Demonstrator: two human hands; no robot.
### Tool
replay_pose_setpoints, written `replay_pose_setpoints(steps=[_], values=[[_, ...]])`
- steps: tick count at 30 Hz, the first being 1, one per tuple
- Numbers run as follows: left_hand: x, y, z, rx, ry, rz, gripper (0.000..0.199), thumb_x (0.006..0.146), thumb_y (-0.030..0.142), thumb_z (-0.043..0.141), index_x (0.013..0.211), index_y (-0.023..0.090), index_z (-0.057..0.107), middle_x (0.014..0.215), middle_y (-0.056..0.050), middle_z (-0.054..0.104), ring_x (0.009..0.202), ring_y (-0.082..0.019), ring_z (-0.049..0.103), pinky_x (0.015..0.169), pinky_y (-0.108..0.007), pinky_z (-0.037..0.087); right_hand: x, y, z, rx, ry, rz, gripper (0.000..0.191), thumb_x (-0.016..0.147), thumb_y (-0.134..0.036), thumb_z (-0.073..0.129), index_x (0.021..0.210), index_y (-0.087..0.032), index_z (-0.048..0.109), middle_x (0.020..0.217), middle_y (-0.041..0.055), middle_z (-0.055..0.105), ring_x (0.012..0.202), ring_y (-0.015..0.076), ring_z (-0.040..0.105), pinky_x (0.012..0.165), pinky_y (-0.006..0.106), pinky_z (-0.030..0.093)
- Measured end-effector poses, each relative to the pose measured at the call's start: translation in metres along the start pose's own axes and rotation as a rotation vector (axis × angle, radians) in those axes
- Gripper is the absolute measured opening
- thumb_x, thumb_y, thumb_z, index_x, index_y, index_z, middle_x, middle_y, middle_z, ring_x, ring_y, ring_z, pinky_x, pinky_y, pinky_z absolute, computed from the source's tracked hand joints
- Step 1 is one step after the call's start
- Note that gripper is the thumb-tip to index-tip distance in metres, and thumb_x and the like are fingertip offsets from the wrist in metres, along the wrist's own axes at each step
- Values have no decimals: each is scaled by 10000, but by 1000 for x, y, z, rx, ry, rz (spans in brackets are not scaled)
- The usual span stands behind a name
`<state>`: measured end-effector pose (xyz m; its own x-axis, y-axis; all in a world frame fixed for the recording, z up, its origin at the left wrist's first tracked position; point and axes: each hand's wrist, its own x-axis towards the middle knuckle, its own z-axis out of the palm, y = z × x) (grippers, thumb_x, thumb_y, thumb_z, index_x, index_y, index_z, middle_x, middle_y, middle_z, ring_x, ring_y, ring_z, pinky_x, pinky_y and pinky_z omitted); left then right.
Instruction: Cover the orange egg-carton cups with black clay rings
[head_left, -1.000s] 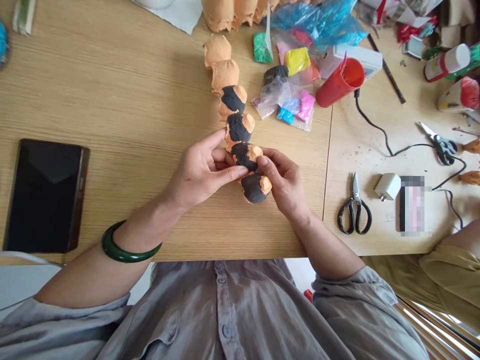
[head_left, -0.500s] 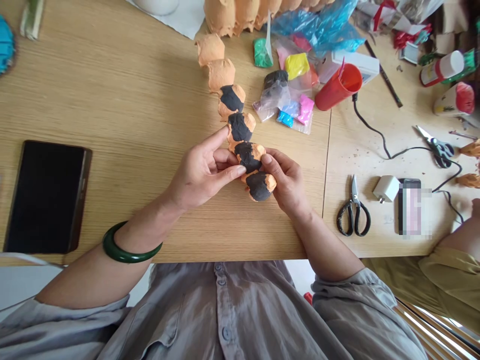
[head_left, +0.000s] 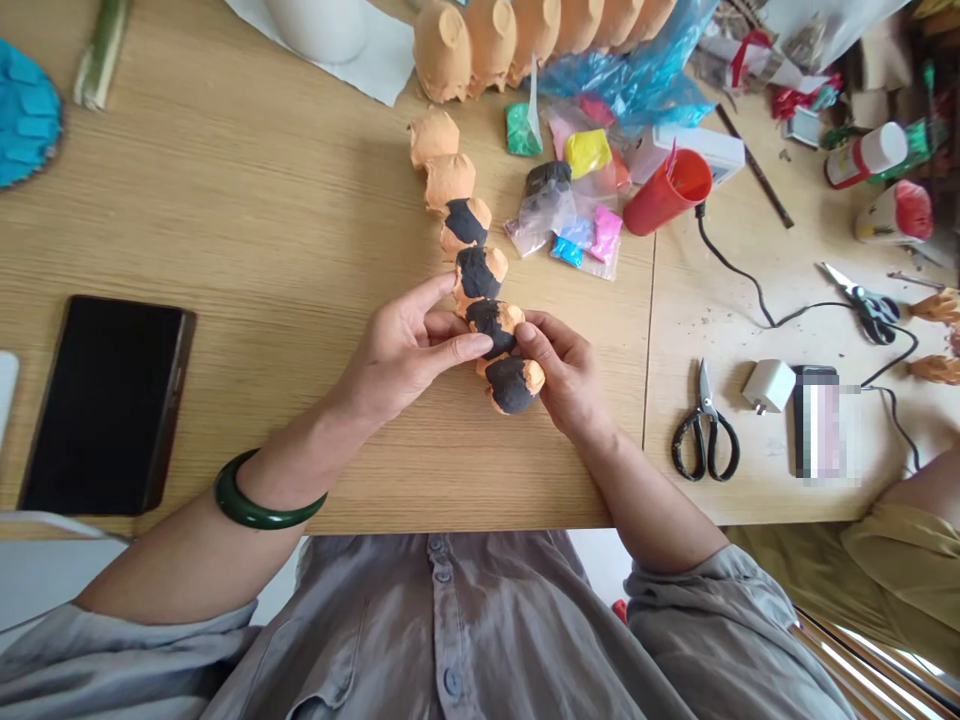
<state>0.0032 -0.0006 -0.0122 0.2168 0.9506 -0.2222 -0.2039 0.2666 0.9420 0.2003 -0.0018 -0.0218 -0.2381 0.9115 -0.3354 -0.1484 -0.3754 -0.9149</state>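
Note:
A strip of orange egg carton (head_left: 450, 180), one row of several domed cups, slants between my hands with its near end toward me. Black clay (head_left: 512, 386) coats part of the nearer cups; the two far cups are bare orange. My left hand (head_left: 409, 350) grips the strip from the left, its thumb pressing on the black patch of the second-nearest cup. From the right, my right hand (head_left: 562, 365) pinches the same cup at its side, with the thumb by the orange tip. Some fingers of both hands are hidden behind the strip.
Beyond the strip are a larger orange egg carton (head_left: 491, 45) and bagged coloured clay (head_left: 589, 152). A red cup (head_left: 667, 195), scissors (head_left: 705, 430), a white charger (head_left: 769, 386) and a phone (head_left: 816, 425) lie rightward. A black tablet (head_left: 105, 405) is left. Another person's arm (head_left: 926, 480) rests far right.
The camera view has shifted, so most table items appear slightly lower. My right thumb has moved a little left against the cup; both hands still hold the strip.

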Motion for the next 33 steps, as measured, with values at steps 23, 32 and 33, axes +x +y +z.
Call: replay_pose_setpoints(steps=[23,32,33], values=[[3,6,-3,-215,-146,-117,649,925,298,880,1529,179,674,1020,-40,884,934,-251,865,964,-433,740,5,-2,-8,65,-40,24,579,886,-769,847,1068,-232,735,864,14,790,735,181,769,574,286,675],[3,0,-2,-195,-79,-98,531,868,323,940,1350,185,764,949,-32,869,884,-271,862,838,-407,751,3,-1,-5,90,-28,27,508,874,-720,891,1011,-248,761,941,14,831,767,163,759,679,291,692],[3,0,-2,-199,-75,-93,498,874,333,928,1325,186,775,941,-34,866,880,-275,860,826,-408,749,4,-1,-5,93,-32,23,505,876,-717,891,1014,-248,763,951,16,836,773,163,762,690,292,694]])
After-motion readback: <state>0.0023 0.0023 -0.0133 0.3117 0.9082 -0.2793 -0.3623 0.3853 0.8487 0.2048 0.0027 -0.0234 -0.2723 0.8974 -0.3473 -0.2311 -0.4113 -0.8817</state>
